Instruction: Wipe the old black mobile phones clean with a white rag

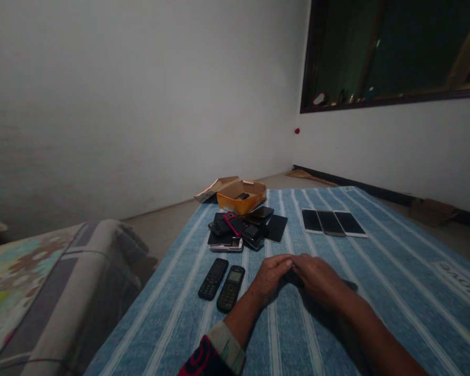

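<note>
My left hand [272, 274] and my right hand [315, 274] meet over the middle of the striped blue cloth [160, 313]. Their fingers are bent and pressed together at the tips; whatever they hold, if anything, is hidden. To the left of my left hand lie two dark keypad phones [213, 279], side by side. The rounded end of a dark, flat object [350, 285] shows beyond my right wrist, mostly covered by it. Farther off is a loose pile of phones [235, 223], one with a pink frame, and a black flat phone or tablet [277, 228] beside it.
Behind the pile stands an open orange box [238, 203] with a phone inside, its lid [217, 188] to the left. Three smartphones [331, 223] lie in a row at the right. A bed or sofa [74, 282] borders the left, white walls [160, 94] the far side.
</note>
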Available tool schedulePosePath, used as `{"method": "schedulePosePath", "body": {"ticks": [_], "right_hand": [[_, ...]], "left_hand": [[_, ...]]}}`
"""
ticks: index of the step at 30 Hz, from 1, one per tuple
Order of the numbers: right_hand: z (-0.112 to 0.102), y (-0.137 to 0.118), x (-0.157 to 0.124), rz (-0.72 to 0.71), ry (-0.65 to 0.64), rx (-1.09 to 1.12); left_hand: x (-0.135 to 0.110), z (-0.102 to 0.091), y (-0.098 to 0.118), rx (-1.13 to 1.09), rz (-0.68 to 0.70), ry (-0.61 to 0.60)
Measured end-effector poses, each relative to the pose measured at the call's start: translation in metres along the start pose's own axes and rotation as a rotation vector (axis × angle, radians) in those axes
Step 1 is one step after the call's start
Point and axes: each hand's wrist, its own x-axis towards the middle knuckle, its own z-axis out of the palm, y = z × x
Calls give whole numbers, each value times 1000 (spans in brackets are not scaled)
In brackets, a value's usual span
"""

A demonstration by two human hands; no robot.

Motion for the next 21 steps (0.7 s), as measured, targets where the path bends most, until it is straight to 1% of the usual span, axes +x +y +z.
{"method": "schedulePosePath", "body": {"ticks": [3,6,13,17,21], "right_hand": [[4,2,3,-25,21,43],[6,2,4,-27,9,24],[-4,1,-1,14,-43,-54],[-12,13,-11,40,-88,-32],[-18,28,-25,83,-101,82]], "left_hand": [[0,1,1,-10,0,2],[-1,3,3,-16,-9,21],[-2,3,4,17,-23,49],[-3,3,4,11,-74,131],[-1,0,1,20,-71,133]]}}
